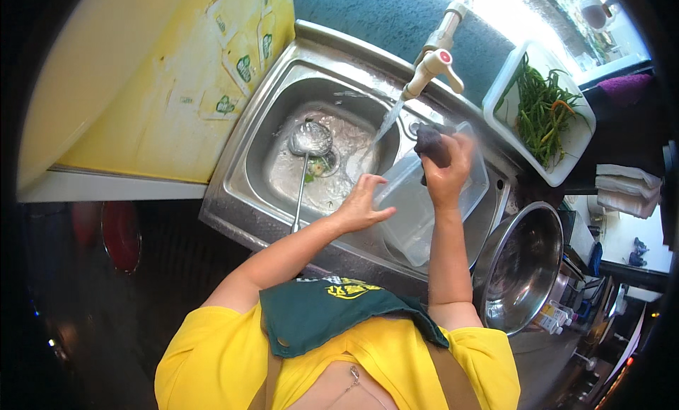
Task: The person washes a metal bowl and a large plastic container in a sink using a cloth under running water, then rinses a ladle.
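Note:
My right hand (448,169) grips a wadded dark cloth (432,145) over a translucent plastic container (406,232). The container is tilted above the right basin, blurred along its far end. Beside its left wall is my left hand (360,206), thumb and fingers spread; whether the fingertips press on the wall is hard to tell. Water runs from a beige plastic tap (424,73) into the left basin of the steel sink (260,105). In that basin a long-handled metal ladle (310,139) leans on the front rim, with green scraps (317,167) by the drain.
A white plastic tub (575,163) of green vegetables (546,113) stands behind the sink at right. A large steel bowl (520,267) sits close by my right forearm. Left of the sink is a yellow-covered surface (159,108). Folded white cloths (628,190) lie at far right.

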Available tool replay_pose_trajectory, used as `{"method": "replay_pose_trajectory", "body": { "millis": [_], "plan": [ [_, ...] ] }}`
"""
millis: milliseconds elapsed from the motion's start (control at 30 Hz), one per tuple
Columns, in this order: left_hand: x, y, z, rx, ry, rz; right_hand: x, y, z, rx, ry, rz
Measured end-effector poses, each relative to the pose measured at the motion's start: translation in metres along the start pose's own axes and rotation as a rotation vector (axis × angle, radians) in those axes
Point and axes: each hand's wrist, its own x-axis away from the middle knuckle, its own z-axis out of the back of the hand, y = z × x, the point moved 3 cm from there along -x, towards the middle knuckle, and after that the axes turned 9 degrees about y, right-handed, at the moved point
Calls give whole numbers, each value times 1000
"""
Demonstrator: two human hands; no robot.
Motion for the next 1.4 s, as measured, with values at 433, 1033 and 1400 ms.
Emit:
{"method": "replay_pose_trajectory", "body": {
  "millis": [433,1033,1400],
  "plan": [
    [-109,-38,43,1694,13,599,0,-37,-108,-284,-413,242],
    [-133,-164,16,1816,-190,431,50,-53,-145,-301,-107,126],
    [-120,-28,54,532,254,178,4,60,-136,-945,-657,-818]
  ]
}}
